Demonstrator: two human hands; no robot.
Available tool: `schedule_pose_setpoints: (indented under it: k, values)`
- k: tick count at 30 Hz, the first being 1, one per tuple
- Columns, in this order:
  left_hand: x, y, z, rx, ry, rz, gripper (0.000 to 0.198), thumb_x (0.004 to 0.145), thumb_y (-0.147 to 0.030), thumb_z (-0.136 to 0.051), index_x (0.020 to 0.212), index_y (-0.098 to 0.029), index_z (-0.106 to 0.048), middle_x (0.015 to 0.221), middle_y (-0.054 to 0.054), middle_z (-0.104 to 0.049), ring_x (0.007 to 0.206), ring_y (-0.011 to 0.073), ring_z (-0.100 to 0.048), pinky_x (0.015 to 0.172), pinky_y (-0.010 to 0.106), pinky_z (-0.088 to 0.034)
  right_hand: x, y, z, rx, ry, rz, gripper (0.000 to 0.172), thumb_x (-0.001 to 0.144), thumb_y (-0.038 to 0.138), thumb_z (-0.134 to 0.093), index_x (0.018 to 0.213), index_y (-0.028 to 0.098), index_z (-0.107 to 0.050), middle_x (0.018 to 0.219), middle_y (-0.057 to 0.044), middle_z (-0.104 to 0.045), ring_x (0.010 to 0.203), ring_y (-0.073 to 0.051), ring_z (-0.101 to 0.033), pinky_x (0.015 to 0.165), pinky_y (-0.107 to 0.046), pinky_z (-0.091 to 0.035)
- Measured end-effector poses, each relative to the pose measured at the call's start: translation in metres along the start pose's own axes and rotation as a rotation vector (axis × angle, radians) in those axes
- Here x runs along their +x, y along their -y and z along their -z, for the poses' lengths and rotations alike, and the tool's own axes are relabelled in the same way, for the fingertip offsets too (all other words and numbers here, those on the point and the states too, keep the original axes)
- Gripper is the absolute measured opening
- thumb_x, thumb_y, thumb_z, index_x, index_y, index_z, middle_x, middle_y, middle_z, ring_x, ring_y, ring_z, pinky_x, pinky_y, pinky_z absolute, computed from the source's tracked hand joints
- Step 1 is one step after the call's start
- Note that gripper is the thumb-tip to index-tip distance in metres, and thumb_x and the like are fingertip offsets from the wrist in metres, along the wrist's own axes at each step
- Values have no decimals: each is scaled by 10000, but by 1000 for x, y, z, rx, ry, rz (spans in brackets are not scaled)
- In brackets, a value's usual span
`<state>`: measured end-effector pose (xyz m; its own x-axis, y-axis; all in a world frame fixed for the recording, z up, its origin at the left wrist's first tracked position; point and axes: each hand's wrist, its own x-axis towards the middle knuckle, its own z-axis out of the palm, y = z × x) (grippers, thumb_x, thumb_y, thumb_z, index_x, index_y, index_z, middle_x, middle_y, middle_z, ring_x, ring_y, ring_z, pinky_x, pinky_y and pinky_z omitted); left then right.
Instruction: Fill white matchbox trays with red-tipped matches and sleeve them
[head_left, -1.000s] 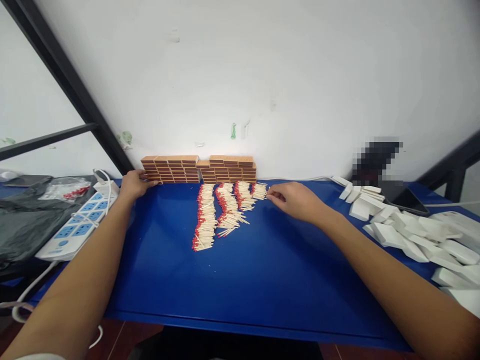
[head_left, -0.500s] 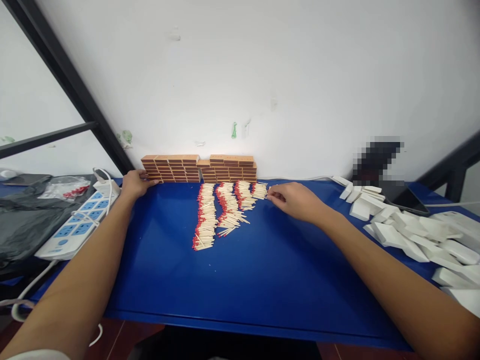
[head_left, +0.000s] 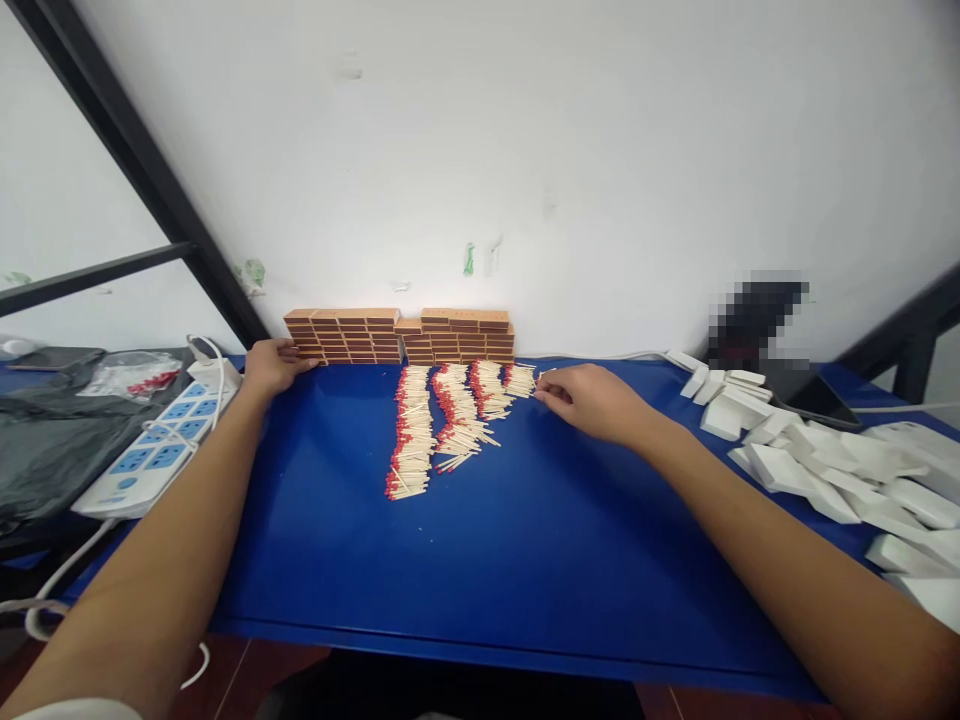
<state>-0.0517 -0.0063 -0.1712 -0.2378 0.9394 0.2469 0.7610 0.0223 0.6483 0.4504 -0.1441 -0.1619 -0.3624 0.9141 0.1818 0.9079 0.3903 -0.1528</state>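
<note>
Stacked matchboxes (head_left: pixel 345 342) with orange tops and dark striking sides form a low wall at the back of the blue table. My left hand (head_left: pixel 274 367) rests against its left end, thumb and fingers apart, thumb along the base. A second stack (head_left: pixel 461 342) stands right beside it, its top row uneven. In front lie loose red-headed matches in rows: a long one (head_left: pixel 412 430), a bent one (head_left: pixel 456 415) and two shorter ones further right. At the rightmost matches (head_left: pixel 519 380), my right hand (head_left: pixel 589 400) is closed in a pinch; pale match ends show at its fingertips.
White empty-looking box pieces (head_left: pixel 810 460) lie heaped at the right, by a dark phone-like device (head_left: pixel 814 395). At the left are a power strip (head_left: pixel 154 435) with white cables, a grey plastic bag (head_left: pixel 45 440) and a clear bag (head_left: pixel 131 377) with red bits.
Almost nothing differs; the view shifts very slightly. Both hands stay in the same places, the left at the matchbox stack and the right at the matches.
</note>
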Motion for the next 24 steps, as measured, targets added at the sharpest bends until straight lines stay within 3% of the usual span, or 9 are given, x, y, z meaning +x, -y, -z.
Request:
schedule_pose_setpoints:
  k: [3,8,24]
  values:
    - [2,3,-1,-33,17,11,506,838,-256,-845,1273,-75,-659,1115,134,-771,967,209,-752,909,380,-625,0,1,1,2,2,0,256,995,303,-510,969,205,-745,873,-79,-772,756,-205,-662,655,-288,-380]
    - [5,6,1,-19,-18,14,660,748,-264,-907,1316,-57,-640,1163,162,-761,986,227,-737,916,348,-598,0,0,1,-1,8,3,257,998,314,-511,961,207,-742,878,-80,-774,764,-209,-667,661,-291,-384]
    - [-4,-5,0,100,-124,-52,429,828,-363,-843,1164,-115,-742,1075,106,-780,935,235,-737,907,333,-554,0,4,2,-22,29,7,245,997,297,-514,893,201,-714,868,-75,-766,739,-195,-640,634,-293,-348]
